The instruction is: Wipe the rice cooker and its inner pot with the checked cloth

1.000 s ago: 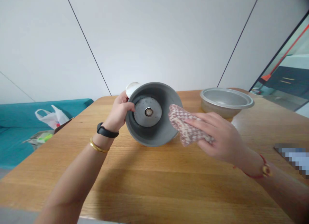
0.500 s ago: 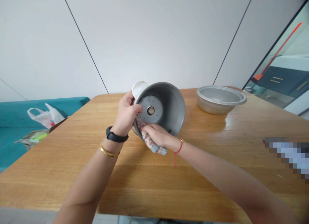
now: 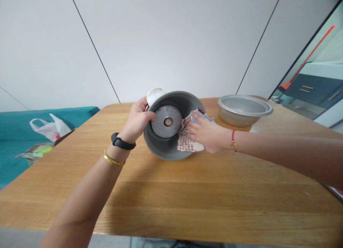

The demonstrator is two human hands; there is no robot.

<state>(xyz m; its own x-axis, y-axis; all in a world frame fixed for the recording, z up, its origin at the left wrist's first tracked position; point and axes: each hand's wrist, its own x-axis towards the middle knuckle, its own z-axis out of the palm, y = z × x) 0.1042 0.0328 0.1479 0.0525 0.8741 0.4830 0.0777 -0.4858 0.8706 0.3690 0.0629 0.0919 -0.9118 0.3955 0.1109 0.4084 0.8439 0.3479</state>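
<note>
A grey rice cooker body (image 3: 167, 151) lies tipped on the wooden table, its mouth facing me. Inside it a round heating plate (image 3: 160, 125) shows, with a small button at its centre. My left hand (image 3: 139, 117) grips the cooker's left rim, thumb inside, next to a white rounded piece (image 3: 155, 95) on its outer side. Against the right inner wall and rim, my right hand (image 3: 205, 132) presses a brown-and-white patterned cloth (image 3: 187, 141), fingers lying over it. Part of the cloth is hidden under that hand.
A metal inner pot (image 3: 245, 112) with a wide rim stands at the table's back right. Behind the wooden table (image 3: 187, 205) is a white panelled wall (image 3: 177, 37). To the left is a teal sofa (image 3: 80, 116) with a white plastic bag (image 3: 50, 128) on it.
My right hand has carried the cloth from the lower left rim to the right inner wall. My left hand keeps hold of the left rim, its wrist slightly further left.
</note>
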